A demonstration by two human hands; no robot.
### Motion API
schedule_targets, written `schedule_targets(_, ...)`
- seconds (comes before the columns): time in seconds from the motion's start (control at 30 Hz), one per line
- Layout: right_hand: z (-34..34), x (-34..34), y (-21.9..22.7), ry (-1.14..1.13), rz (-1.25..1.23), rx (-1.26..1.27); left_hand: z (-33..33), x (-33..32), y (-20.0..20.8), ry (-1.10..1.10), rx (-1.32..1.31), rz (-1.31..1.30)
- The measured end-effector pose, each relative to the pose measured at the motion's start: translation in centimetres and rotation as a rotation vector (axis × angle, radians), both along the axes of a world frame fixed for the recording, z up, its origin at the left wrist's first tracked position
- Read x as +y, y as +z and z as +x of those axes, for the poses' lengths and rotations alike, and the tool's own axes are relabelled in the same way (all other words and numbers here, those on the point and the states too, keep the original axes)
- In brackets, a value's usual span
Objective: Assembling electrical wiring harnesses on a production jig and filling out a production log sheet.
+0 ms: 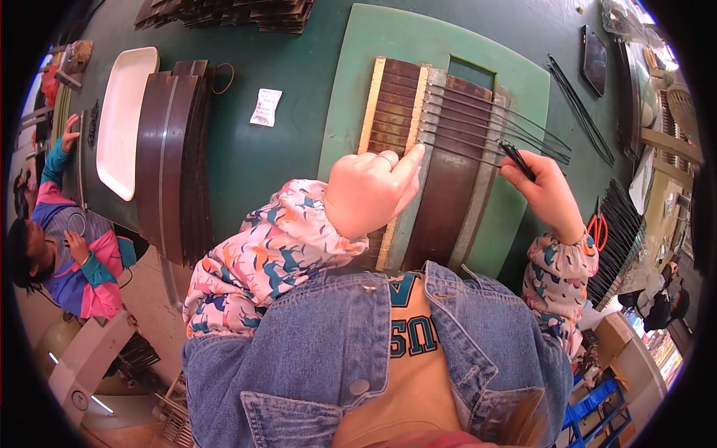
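Note:
A green board (347, 82) carries a slotted fixture with a pale yellow, notched strip (418, 104) and dark brown strips (437, 209). Several thin black wires (467, 123) lie side by side across it, their silvery ends at the pale strip and their tails trailing right. My left hand (370, 190) is curled over the fixture, its index fingertip on the pale strip by the nearest wire end; anything between finger and thumb is hidden. To the right, my right hand (549, 190) is closed around a bunch of black wires (517, 162).
Left are curved brown plates (160, 160), a white tray (119, 123) and a paper label (265, 107). Right are loose wires (582, 112), a phone (594, 60), red-handled scissors (597, 228) and a black wire pile (620, 231). Another person (71, 254) sits at far left.

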State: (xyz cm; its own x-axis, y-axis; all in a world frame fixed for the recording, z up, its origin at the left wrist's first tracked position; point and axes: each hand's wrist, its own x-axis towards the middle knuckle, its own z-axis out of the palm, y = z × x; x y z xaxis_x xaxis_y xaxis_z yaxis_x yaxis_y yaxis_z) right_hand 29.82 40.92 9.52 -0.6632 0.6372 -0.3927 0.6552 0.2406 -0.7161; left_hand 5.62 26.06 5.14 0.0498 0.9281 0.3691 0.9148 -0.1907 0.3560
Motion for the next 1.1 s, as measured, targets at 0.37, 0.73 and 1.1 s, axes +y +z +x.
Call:
schedule_targets(0.37,-0.6,0.1,-0.2,-0.028,-0.012,-0.068,0.5,0.1,-0.3,-0.009,0.081,-0.087)
schedule_targets(0.73,19.2,3.1,9.9,-0.932,0.37,0.621,0.6,-0.1,-0.3,0.008,0.084,-0.127)
schedule_targets(1.1,12.1,2.4,-0.9,-0.738,0.315,0.262,0.5,-0.1,-0.2,-0.001,0.06,-0.116)
